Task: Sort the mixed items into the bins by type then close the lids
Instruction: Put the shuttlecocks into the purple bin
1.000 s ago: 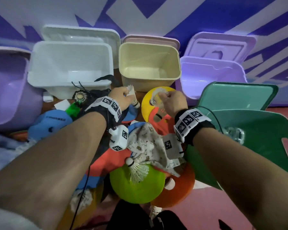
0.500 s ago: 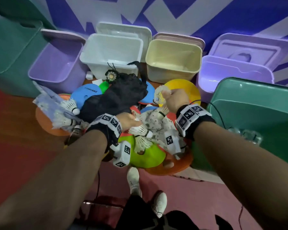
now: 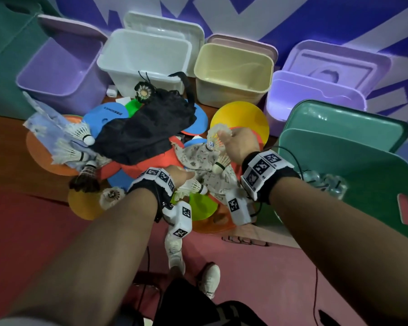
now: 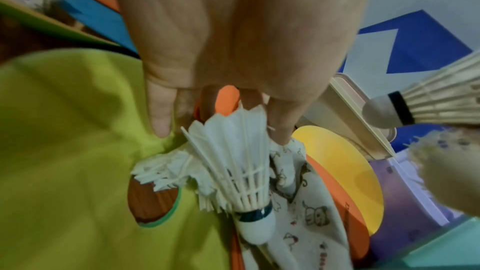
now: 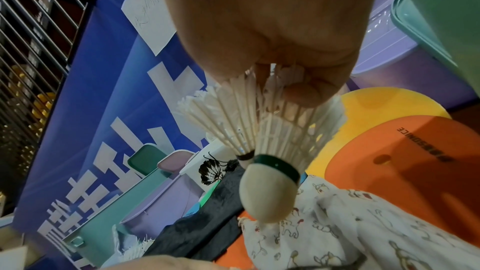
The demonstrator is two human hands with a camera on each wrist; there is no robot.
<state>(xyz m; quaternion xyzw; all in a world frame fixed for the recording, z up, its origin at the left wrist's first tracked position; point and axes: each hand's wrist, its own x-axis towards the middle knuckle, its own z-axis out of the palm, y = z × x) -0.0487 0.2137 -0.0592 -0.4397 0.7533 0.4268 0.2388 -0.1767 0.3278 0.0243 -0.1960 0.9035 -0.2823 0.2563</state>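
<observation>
My left hand (image 3: 183,178) hovers over the near side of the pile and grips a white shuttlecock (image 4: 244,169) by its feathers, cork pointing away. A second frayed shuttlecock (image 4: 163,169) lies against it; I cannot tell whether it is held. My right hand (image 3: 237,142) is over the orange and yellow discs and pinches two white shuttlecocks (image 5: 270,151) by their feather tips, corks hanging down. Open bins stand behind: purple (image 3: 57,74), white (image 3: 146,55), cream (image 3: 233,69), purple (image 3: 316,100), and a green bin (image 3: 353,165) at the right.
The pile holds a black cloth (image 3: 146,128), a printed cloth (image 3: 198,158), and flat discs, among them yellow (image 3: 243,116), blue (image 3: 104,112) and lime (image 3: 201,205). Loose shuttlecocks (image 3: 80,134) lie at the left, a black one (image 3: 143,92) by the white bin. Lids lean behind the bins.
My left hand has drawn back from near the white bin to the pile's near side, holding a shuttlecock. My right hand has lifted shuttlecocks off the yellow disc. The head view has pulled back.
</observation>
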